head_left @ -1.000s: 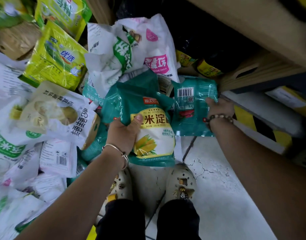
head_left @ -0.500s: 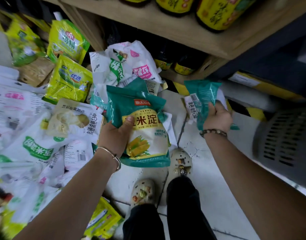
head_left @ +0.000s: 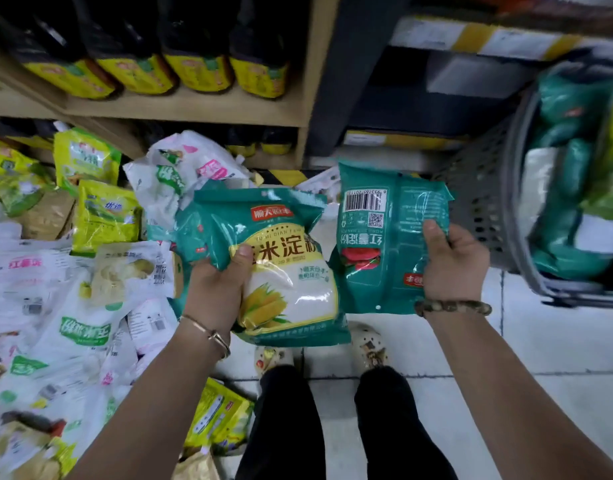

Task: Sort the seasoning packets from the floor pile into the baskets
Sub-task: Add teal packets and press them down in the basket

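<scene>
While both hands hang above the tiled floor [head_left: 557,358], the head view shows two teal seasoning packets, one in each hand. The left hand [head_left: 215,296] grips the corn-starch packet [head_left: 298,282], which is clamped between the thumb on its printed front and the fingers hidden behind it. Its face carries a red logo, a yellow panel with dark characters, a corn-cob picture and a clear window onto white powder. The right hand [head_left: 454,265] grips the second packet [head_left: 377,244], thumb on the face and fingers curled behind. This pack shows its back, upside down, with one barcode, one QR code and a red picture. The two packets hang just beside each other, between the two thumbs. Outward of the right-hand fingers stands one grey perforated basket [head_left: 485,202] holding teal and white packs, too blurred to count. Outward of the left-hand fingers lies the floor pile [head_left: 73,289] of white and yellow-green packets. Beyond the fingertips, a wooden shelf [head_left: 194,105] bears a row of four dark bottles [head_left: 197,72] with yellow labels. Two shoes [head_left: 273,356] show below the wrists.
</scene>
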